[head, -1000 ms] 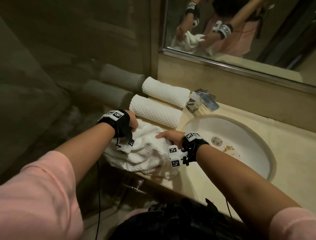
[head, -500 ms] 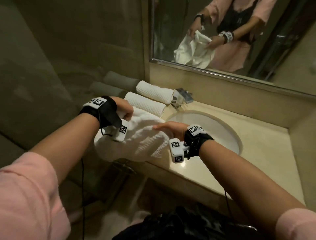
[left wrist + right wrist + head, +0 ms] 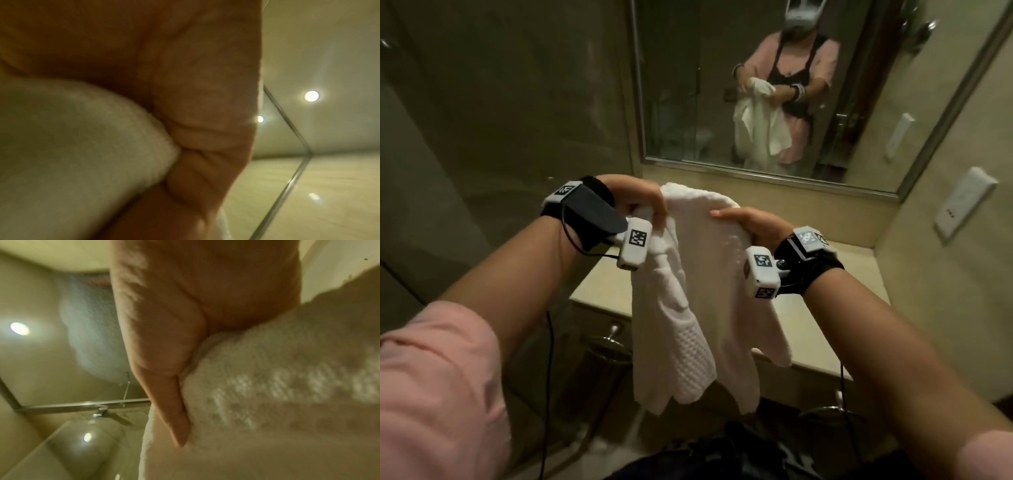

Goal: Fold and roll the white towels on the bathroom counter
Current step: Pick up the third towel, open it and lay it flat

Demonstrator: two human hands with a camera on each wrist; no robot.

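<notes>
A person held a white towel (image 3: 698, 291) up in the air above the edge of the beige counter (image 3: 815, 335), its lower folds hanging loose in front of them. The left hand (image 3: 635, 195) gripped the towel's upper left edge with curled fingers (image 3: 205, 146). The right hand (image 3: 753, 221) held the upper right part, its thumb (image 3: 164, 369) pressed along the cloth.
</notes>
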